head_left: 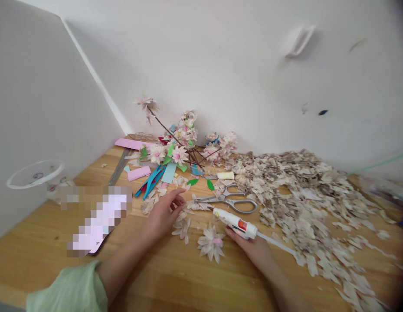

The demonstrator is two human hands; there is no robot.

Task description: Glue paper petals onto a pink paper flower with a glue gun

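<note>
My right hand is wrapped round a white hot glue gun, its nozzle pointing left and a clear glue stick sticking out of its back. Loosely curved and apart, the fingers of my left hand hover by loose pale petals, with nothing visible in them. Between my hands a pale petal flower with a pink centre lies on the table. Just beyond the glue gun rest metal scissors, blades towards my left hand.
A heap of dried petals covers the right of the wooden table. Finished flowers on twigs stand at the back. Blue strips, green leaves, pink paper and a blurred-out phone lie left and centre.
</note>
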